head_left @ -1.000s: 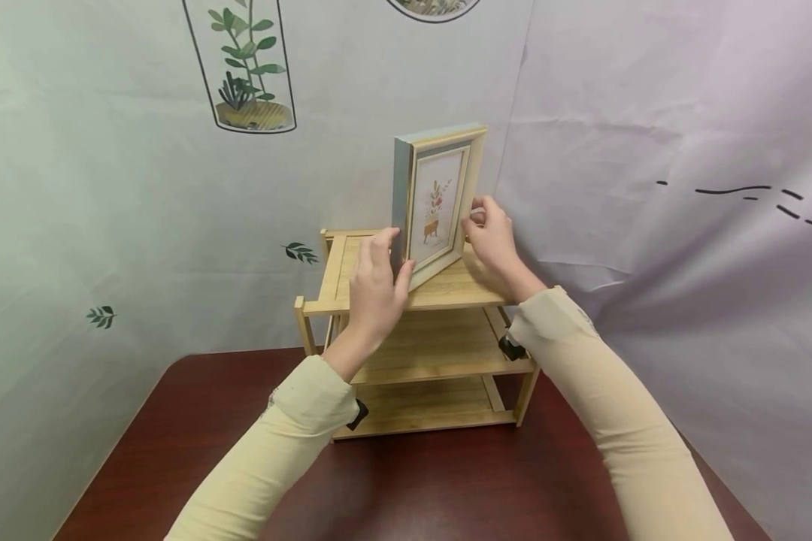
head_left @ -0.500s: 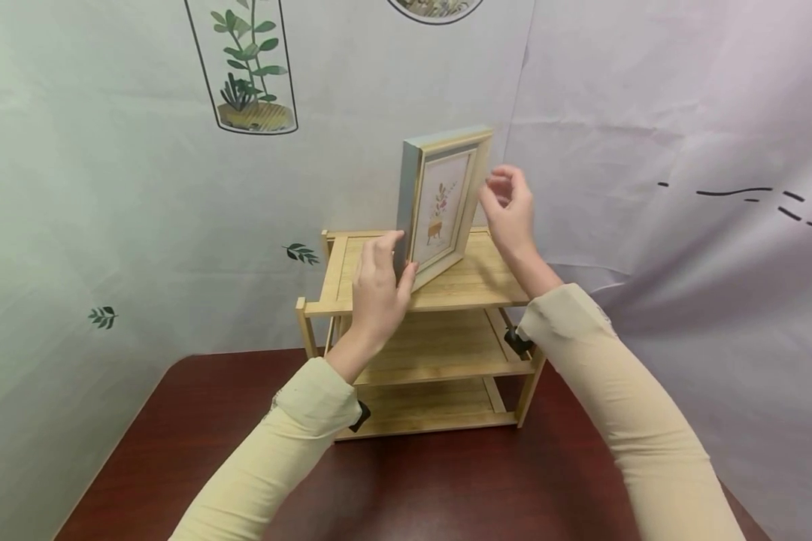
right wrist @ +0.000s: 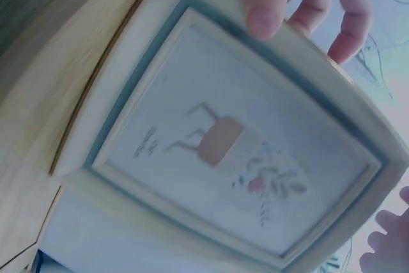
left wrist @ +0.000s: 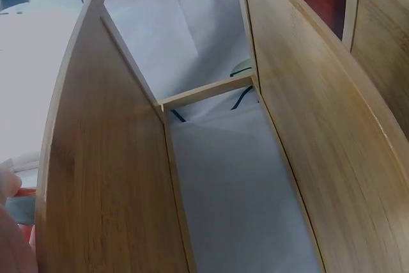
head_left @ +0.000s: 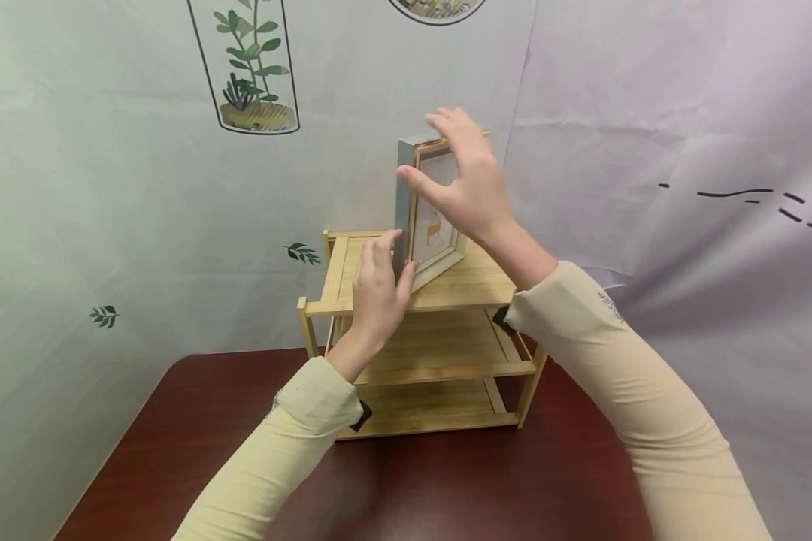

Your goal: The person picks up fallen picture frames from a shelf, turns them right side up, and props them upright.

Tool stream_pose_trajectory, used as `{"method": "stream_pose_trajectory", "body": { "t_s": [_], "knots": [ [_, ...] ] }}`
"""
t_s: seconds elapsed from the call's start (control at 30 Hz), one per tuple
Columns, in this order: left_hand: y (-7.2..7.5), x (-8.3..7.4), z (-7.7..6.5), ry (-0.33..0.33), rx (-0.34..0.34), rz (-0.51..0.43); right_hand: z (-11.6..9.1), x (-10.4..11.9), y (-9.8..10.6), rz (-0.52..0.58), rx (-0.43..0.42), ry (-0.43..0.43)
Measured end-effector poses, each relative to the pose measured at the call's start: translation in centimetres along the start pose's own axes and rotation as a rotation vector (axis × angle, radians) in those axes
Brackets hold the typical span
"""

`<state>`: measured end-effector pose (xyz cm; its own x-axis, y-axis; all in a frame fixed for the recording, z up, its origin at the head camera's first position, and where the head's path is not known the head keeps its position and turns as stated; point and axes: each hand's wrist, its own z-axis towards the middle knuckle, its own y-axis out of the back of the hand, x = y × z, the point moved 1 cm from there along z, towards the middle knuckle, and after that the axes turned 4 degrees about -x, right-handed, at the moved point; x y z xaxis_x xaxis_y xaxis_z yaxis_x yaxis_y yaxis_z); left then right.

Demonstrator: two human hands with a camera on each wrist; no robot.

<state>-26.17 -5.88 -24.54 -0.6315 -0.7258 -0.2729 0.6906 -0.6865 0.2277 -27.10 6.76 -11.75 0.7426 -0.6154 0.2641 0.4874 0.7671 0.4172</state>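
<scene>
A picture frame (head_left: pixel 440 263) with a pale border and blue-grey sides stands upright, turned at an angle, on the top board of a wooden rack (head_left: pixel 487 289). At its lower left edge, my left hand (head_left: pixel 377 289) grips it; in the right wrist view that hand's thumb (right wrist: pixel 263 14) lies on the front border. My right hand (head_left: pixel 472 184) is raised before the upper part of the frame, fingers and thumb spread, covering much of the picture. Whether it touches the frame, I cannot tell. Its fingertips (right wrist: pixel 386 244) show at the right wrist view's edge.
Below the top board, the rack has two more boards, the middle board (head_left: pixel 446 342) and the bottom board (head_left: pixel 426 406). It stands on a dark red table (head_left: pixel 446 488). A pale printed sheet (head_left: pixel 582 98) hangs close behind and around.
My right hand has let go of the frame's right edge, drawn back, then risen up and left before its upper part with fingers spread. The left hand has kept its grip.
</scene>
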Motion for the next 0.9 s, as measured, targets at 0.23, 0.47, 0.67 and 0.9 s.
{"method": "stream_pose_trajectory", "body": {
  "t_s": [0.23, 0.47, 0.67, 0.9],
  "knots": [
    [0.0, 0.0, 0.0, 0.008, 0.005, -0.013, 0.6, 0.8, -1.5, -0.155, 0.044, -0.023],
    [-0.1, 0.1, -0.2, -0.004, 0.002, -0.018, 0.3, 0.6, -2.0, -0.184, -0.005, 0.006],
    [-0.2, 0.3, -0.2, -0.003, -0.007, -0.035, 0.3, 0.3, -2.1, -0.131, -0.021, 0.05],
    [-0.1, 0.6, -0.3, 0.008, 0.017, -0.063, 0.8, -0.5, -1.9, 0.004, -0.008, 0.087]
  ]
}}
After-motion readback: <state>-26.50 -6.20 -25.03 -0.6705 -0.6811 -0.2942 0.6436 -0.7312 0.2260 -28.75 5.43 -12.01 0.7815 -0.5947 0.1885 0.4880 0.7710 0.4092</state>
